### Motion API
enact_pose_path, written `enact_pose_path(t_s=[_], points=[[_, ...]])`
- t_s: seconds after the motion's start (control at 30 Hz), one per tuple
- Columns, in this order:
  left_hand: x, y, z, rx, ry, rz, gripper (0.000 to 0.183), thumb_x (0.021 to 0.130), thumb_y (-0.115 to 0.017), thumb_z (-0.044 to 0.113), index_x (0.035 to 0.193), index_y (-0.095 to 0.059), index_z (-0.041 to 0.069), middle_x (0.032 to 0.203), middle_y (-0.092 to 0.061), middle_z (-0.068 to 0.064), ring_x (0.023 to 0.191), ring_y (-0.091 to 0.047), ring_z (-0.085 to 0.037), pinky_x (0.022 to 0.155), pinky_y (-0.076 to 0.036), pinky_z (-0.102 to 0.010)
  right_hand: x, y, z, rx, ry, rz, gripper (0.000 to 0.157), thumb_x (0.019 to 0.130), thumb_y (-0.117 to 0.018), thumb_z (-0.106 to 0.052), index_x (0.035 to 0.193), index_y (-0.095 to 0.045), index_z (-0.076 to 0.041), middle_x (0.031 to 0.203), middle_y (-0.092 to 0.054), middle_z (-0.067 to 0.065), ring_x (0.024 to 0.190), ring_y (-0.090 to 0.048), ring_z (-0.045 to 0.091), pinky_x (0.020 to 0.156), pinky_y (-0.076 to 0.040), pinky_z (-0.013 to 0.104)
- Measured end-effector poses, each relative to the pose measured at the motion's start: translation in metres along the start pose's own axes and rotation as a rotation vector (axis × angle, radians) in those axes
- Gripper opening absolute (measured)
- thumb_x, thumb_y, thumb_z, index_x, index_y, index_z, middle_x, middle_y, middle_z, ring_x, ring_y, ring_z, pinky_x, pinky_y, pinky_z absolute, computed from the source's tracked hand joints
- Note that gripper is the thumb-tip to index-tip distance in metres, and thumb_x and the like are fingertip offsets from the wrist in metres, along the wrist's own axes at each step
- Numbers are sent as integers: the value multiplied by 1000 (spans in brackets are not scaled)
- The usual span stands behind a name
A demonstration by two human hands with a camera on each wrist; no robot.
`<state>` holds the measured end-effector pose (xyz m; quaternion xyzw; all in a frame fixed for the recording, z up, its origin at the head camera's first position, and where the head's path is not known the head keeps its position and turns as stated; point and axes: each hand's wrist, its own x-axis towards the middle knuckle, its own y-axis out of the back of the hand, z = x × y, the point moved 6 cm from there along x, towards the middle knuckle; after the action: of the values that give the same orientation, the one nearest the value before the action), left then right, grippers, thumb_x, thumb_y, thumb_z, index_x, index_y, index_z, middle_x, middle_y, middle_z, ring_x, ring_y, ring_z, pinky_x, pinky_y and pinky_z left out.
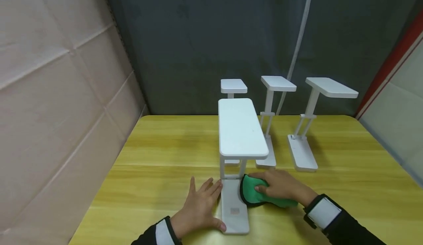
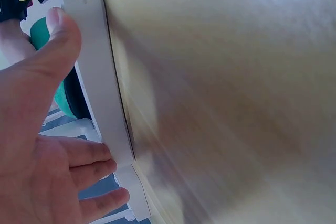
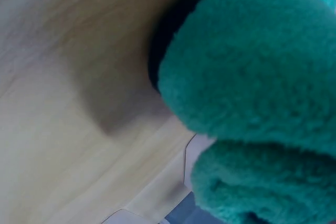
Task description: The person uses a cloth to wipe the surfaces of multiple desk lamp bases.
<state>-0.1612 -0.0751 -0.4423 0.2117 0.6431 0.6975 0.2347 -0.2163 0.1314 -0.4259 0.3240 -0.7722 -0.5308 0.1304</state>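
A white folding desk lamp (image 1: pixel 242 127), with a flat rectangular head, stands at the front of the table. My left hand (image 1: pixel 202 208) rests against the left side of its base (image 1: pixel 234 215), fingers spread and the thumb at the near corner. In the left wrist view, the fingertips (image 2: pixel 102 153) touch the base's side edge. On the other side, my right hand (image 1: pixel 284 186) holds a green fluffy cloth (image 1: pixel 254 189) with black edging against the base's right edge. The cloth (image 3: pixel 252 61) fills much of the right wrist view, hiding the hand there.
Three similar white lamps stand behind: one (image 1: pixel 234 86) partly hidden by the front lamp, one (image 1: pixel 278 83) right of it, and one (image 1: pixel 330 87) farther right. A dark curtain (image 1: pixel 205 47) backs the yellow wooden table (image 1: pixel 158 160); a pale wall covering (image 1: pixel 59 127) hangs left.
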Motion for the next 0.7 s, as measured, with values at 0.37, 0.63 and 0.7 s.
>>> enact_pose_path(t_s=[0.37, 0.63, 0.7], points=[[-1, 3, 0, 18, 9, 0, 112, 54, -50, 84, 136, -34, 10, 143, -30, -2, 130, -27, -26, 94, -16, -71, -49, -23, -37, 137, 120, -151, 41, 86, -56, -41, 126, -48, -33, 56, -41, -18, 49, -39, -1, 47, -37, 22], [-1, 0, 0, -4, 1, -2, 113, 55, -48, 85, 137, -33, 10, 144, -29, -2, 129, -27, -27, 94, -15, -71, -76, -36, -72, 265, 250, -241, 33, 89, -52, -41, 122, -50, -34, 73, -51, -24, 59, -44, -7, 52, -40, 16], [-1, 0, 0, -5, -1, -7, 112, 55, -48, 85, 137, -33, 10, 144, -29, -3, 129, -27, -27, 94, -15, -71, -74, -39, -87, 239, 297, -216, 34, 89, -51, -45, 121, -51, -34, 79, -54, -24, 62, -44, -9, 51, -39, 14]])
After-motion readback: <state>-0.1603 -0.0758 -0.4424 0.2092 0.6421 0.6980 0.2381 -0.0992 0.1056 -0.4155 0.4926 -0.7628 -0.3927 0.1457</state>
